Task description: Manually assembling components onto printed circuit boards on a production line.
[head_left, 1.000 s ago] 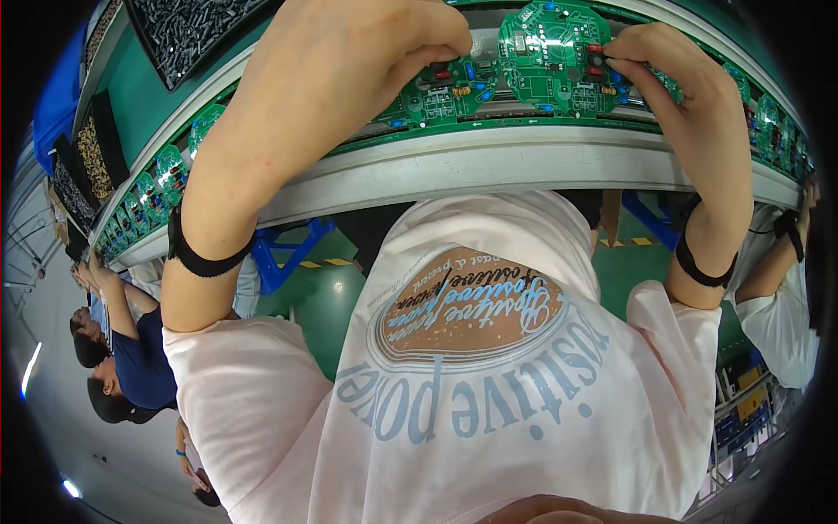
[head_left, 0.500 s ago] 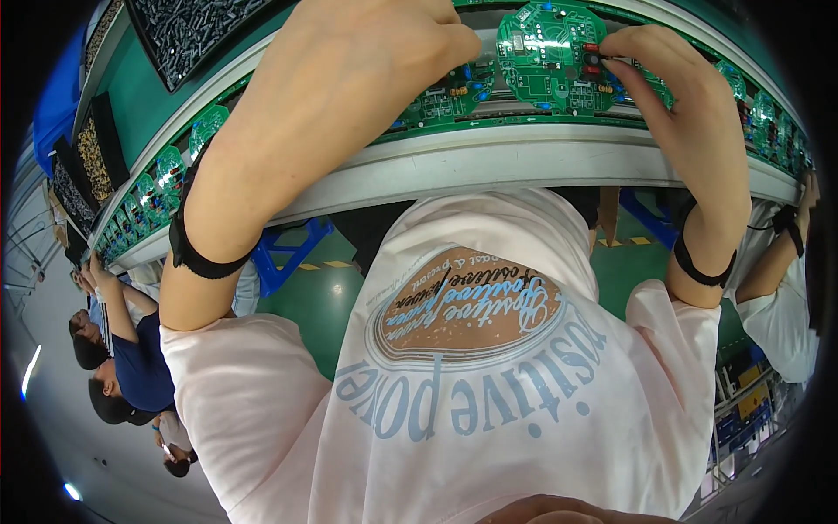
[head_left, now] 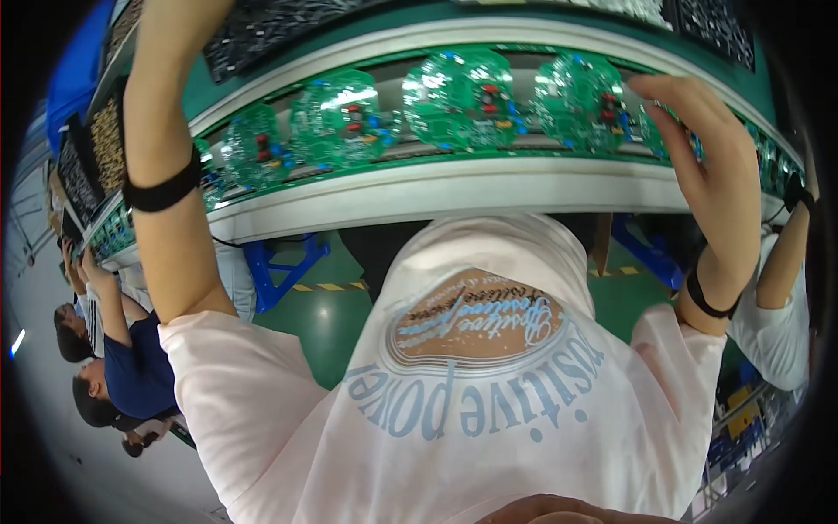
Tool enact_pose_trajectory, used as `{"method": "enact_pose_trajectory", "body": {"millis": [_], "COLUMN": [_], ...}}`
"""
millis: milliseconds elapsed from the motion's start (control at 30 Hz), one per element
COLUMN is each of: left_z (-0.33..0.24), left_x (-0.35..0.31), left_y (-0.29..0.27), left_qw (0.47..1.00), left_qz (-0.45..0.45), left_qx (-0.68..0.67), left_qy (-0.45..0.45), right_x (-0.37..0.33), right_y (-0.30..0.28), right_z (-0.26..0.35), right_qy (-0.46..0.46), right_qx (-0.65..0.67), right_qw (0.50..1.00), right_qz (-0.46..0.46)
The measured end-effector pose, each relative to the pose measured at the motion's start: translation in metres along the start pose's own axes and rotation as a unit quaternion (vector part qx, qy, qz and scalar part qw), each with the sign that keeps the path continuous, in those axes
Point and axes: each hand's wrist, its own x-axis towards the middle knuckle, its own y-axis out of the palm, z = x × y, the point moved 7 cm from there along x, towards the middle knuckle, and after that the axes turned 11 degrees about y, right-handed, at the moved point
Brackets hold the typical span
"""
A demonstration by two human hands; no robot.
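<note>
My right hand (head_left: 711, 131) hovers over the right part of the line of green circuit boards, its thumb and index finger apart and nothing visible between them. Beside its fingertips lies a round-edged circuit board (head_left: 576, 96) with red, blue and orange parts. Another such circuit board (head_left: 458, 96) sits to its left, and a third circuit board (head_left: 340, 113) farther left. My left forearm, with a black band (head_left: 163, 185) round it, reaches up past the upper left edge; the left hand itself is out of the picture.
A pale metal rail (head_left: 454, 185) runs along the near side of the boards. Beyond them are a black tray of small dark parts (head_left: 279, 35) and another dark tray (head_left: 716, 31). People (head_left: 135, 367) work at the left; another person's arm (head_left: 781, 262) is at the right.
My left hand has gone from above the boards up and left, out of the picture. My right thumb and index finger have come away from a board's red parts. The view has shifted.
</note>
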Motion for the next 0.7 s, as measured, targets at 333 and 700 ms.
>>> {"method": "enact_pose_trajectory", "body": {"millis": [333,700], "left_z": [0.023,-0.023], "left_x": [-0.005,-0.017], "left_y": [0.01,-0.022], "left_qw": [0.946,0.978], "left_qz": [0.115,0.097], "left_qx": [-0.283,-0.17], "left_qy": [-0.112,-0.073], "right_x": [0.082,0.184], "right_y": [-0.014,0.017], "right_z": [0.084,0.086], "right_qy": [-0.159,-0.184], "right_qx": [-0.013,-0.081], "right_qw": [0.987,0.977], "right_qz": [0.01,-0.072]}}
